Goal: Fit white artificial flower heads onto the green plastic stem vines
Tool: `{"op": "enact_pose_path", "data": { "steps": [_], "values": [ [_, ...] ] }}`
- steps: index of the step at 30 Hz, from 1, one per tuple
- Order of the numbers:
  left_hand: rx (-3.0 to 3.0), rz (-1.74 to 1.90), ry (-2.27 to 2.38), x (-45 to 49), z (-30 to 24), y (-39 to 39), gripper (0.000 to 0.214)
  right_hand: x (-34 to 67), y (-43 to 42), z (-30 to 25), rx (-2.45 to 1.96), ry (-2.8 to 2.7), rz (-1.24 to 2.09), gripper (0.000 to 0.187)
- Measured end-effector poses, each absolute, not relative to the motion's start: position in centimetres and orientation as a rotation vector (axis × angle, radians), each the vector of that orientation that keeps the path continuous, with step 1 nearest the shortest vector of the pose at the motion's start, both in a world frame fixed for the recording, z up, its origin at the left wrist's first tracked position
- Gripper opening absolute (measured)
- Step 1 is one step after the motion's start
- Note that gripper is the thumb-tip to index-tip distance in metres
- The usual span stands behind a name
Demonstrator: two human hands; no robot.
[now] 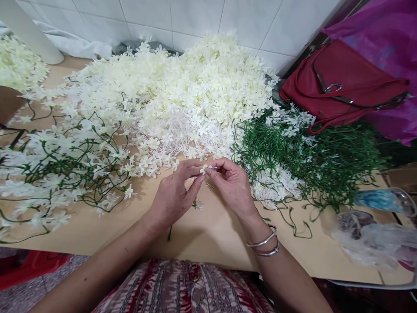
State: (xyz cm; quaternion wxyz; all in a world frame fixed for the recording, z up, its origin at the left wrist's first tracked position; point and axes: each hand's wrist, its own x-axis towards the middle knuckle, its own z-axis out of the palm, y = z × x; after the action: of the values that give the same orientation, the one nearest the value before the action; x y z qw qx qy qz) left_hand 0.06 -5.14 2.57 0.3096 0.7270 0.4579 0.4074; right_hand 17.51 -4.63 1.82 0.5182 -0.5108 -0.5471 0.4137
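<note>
My left hand (176,193) and my right hand (230,182) meet over the wooden table (211,230), fingertips pinched together on one small white artificial flower (204,169). A thin green stem (170,232) with a flower (196,204) hangs below my left hand. My right wrist wears two silver bangles (265,243). A big heap of loose white flower heads (182,95) lies just beyond my hands.
Finished green stems with white flowers (65,169) spread at the left. A pile of bare green stems (312,161) lies at the right. A red handbag (342,84) sits at the back right, clear plastic bags (374,239) at the right edge. White tiled wall behind.
</note>
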Motion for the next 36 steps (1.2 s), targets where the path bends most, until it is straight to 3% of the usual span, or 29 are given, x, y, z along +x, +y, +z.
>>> {"op": "enact_pose_path", "data": {
  "steps": [4,9,14,20,27,36],
  "values": [
    [2.165,0.99,1.115,-2.4,2.9,-5.6,0.024,18.1,-4.5,1.8,-1.182,-1.32,0.891,0.002],
    [2.575,0.54,0.866,-7.1,3.9,-7.5,0.037,18.5,-4.5,1.5,-1.198,-1.262,0.976,0.007],
    [2.74,0.217,0.765,-9.0,4.7,-9.3,0.026,18.1,-4.6,1.6,-1.17,-1.247,1.02,0.009],
    [2.846,0.357,0.553,-8.1,3.7,-9.4,0.009,17.9,-4.6,1.7,-1.181,-1.184,1.08,0.017],
    [2.944,0.454,0.456,-6.1,2.3,-10.9,0.012,18.2,-4.2,1.4,-1.181,-1.091,1.098,0.027],
    [1.561,1.045,0.912,-2.6,3.3,-8.9,0.009,18.2,-4.4,1.9,-1.042,-0.985,1.301,0.024]
  ]
}}
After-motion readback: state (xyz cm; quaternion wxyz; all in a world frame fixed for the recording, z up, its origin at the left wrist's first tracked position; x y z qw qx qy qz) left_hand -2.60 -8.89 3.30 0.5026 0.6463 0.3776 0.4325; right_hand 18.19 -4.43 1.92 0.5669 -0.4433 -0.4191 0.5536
